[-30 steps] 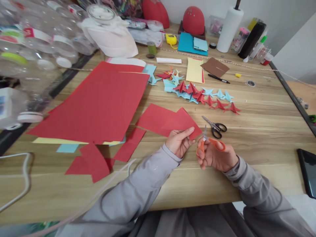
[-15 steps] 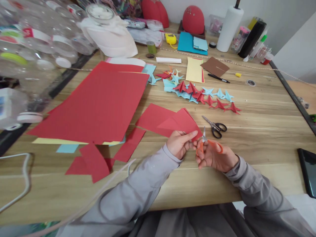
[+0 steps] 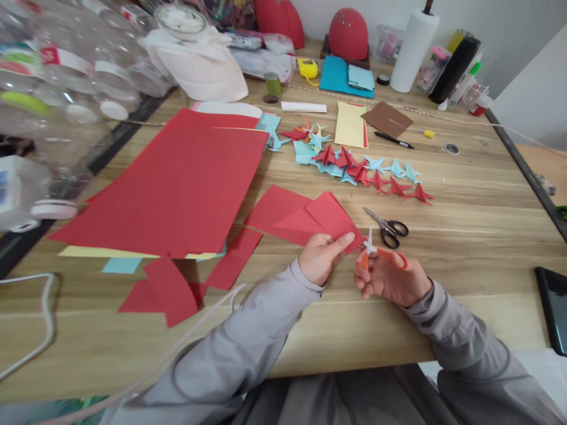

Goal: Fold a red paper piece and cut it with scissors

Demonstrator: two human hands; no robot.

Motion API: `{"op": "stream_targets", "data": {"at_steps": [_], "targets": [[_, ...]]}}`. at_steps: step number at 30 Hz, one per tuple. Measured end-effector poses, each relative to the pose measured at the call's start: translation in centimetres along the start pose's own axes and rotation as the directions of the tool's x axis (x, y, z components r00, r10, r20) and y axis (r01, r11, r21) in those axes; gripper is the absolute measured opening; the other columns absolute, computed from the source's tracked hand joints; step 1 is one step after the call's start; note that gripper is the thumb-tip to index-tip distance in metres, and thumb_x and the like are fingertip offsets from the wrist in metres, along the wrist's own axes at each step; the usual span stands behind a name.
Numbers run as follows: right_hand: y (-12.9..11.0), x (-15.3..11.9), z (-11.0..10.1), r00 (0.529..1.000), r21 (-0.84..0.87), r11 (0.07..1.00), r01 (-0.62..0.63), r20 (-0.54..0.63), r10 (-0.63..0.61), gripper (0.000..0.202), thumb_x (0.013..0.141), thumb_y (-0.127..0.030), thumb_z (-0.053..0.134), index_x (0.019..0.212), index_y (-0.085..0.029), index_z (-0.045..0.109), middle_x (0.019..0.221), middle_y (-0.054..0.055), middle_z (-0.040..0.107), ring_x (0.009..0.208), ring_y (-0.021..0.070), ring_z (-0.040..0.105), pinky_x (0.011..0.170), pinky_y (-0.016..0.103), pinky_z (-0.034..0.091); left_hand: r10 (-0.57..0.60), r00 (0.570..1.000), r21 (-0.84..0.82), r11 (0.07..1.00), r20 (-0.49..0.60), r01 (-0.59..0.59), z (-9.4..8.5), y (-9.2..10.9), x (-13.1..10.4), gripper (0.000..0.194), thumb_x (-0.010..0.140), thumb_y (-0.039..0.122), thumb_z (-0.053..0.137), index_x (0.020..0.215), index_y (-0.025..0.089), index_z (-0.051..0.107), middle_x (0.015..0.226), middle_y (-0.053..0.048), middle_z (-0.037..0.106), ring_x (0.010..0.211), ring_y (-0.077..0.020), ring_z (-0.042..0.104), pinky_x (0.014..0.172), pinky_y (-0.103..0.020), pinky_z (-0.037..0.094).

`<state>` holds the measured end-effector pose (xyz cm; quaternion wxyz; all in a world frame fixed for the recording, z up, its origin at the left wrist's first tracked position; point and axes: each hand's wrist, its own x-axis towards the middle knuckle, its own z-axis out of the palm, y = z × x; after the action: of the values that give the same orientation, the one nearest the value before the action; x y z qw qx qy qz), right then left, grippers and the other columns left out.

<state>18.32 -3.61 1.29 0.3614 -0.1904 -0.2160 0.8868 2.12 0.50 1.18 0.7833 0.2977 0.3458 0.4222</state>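
Note:
My left hand (image 3: 319, 257) pinches a folded piece of red paper (image 3: 334, 215) between thumb and fingers. Through the loops of orange-handled scissors (image 3: 371, 250) go the fingers of my right hand (image 3: 394, 277). Their blades are spread, one pointing up and the other close to the paper's right corner; whether it touches the paper I cannot tell. Under and behind the held piece lies another red sheet (image 3: 279, 209). Black-handled scissors (image 3: 386, 229) rest on the table just beyond my right hand.
Large red sheets (image 3: 177, 183) cover the left of the table (image 3: 345, 336), with red strips (image 3: 172, 292) in front. Folded red paper cranes (image 3: 396, 188) and light blue ones lie beyond the scissors. Plastic bottles (image 3: 66, 71) crowd the far left. A phone (image 3: 551, 307) lies at the right edge.
My right hand and the orange scissors have moved slightly right, away from my left hand, and the blades have spread wider. The held red paper has tilted a little.

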Motion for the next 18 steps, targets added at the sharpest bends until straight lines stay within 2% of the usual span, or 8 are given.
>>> {"op": "stream_targets", "data": {"at_steps": [7,13,18], "targets": [[0.16,0.09,0.13,0.999,0.054,0.998,-0.034,0.006,0.034,0.05,0.071,-0.052,0.069,0.098,-0.01,0.061,0.078,0.004,0.059,0.078,0.0171,0.061,0.062,0.025,0.051,-0.025,0.999,0.007,1.0,-0.034,0.025,0.17,-0.07,-0.2,0.034,0.059,0.04,0.08,0.057,0.012,0.06,0.058,-0.003,0.063,0.065,-0.0186,0.065,0.069,-0.033,0.052],[0.35,0.2,0.26,0.999,0.055,0.998,-0.008,-0.038,0.01,0.05,0.068,-0.051,0.071,0.097,-0.011,0.061,0.077,0.003,0.06,0.078,0.0168,0.061,0.063,0.025,0.048,-0.081,0.994,0.03,0.996,0.075,0.079,0.52,0.15,-0.46,0.037,0.062,0.045,0.077,0.066,0.011,0.065,0.055,-0.003,0.063,0.047,-0.014,0.058,0.054,-0.029,0.05],[0.36,0.13,0.34,1.0,0.061,0.998,-0.014,-0.018,0.015,0.051,0.069,-0.052,0.07,0.096,-0.01,0.061,0.078,0.004,0.059,0.078,0.0171,0.061,0.063,0.025,0.047,-0.045,0.998,0.023,0.999,0.054,0.044,0.46,0.42,-0.45,0.036,0.058,0.044,0.08,0.061,0.011,0.066,0.057,-0.005,0.065,0.061,-0.0175,0.064,0.066,-0.03,0.053]]}}
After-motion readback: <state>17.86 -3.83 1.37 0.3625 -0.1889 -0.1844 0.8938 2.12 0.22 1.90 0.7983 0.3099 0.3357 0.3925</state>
